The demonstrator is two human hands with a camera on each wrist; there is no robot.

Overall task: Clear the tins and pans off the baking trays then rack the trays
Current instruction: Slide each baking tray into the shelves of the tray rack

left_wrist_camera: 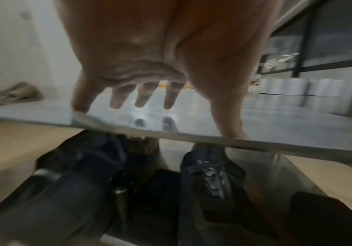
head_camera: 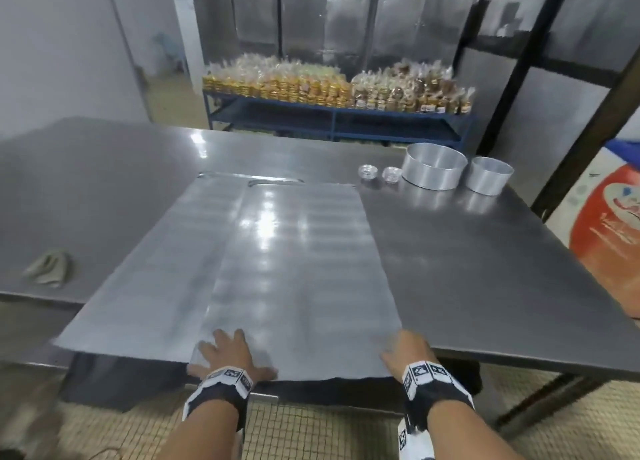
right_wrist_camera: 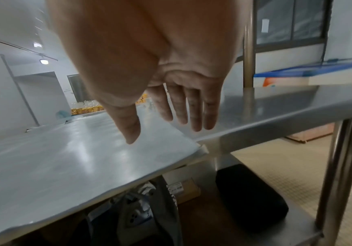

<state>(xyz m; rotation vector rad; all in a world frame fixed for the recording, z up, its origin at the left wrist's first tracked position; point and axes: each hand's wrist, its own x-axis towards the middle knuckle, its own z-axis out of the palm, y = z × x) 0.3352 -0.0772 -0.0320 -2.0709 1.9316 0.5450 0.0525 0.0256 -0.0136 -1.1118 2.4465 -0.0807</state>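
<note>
Two flat metal baking trays lie overlapped on the steel table (head_camera: 485,269), and both stick out past its near edge. The upper tray (head_camera: 301,269) covers the right part of the lower tray (head_camera: 149,279). My left hand (head_camera: 228,352) is spread flat on the upper tray's near left corner. In the left wrist view its thumb (left_wrist_camera: 236,134) touches the tray's edge (left_wrist_camera: 192,134). My right hand (head_camera: 407,352) is open with straight fingers (right_wrist_camera: 194,116) just above the tray's near right corner (right_wrist_camera: 192,148). Two round pans (head_camera: 434,170) (head_camera: 489,179) and two small foil cups (head_camera: 368,173) (head_camera: 391,174) stand on the table's far right.
A crumpled cloth (head_camera: 48,267) lies at the table's left. Behind the table a blue shelf (head_camera: 339,120) holds packaged baked goods. A printed sack (head_camera: 609,224) leans at the right. Dark bags (right_wrist_camera: 251,196) sit on the shelf under the table.
</note>
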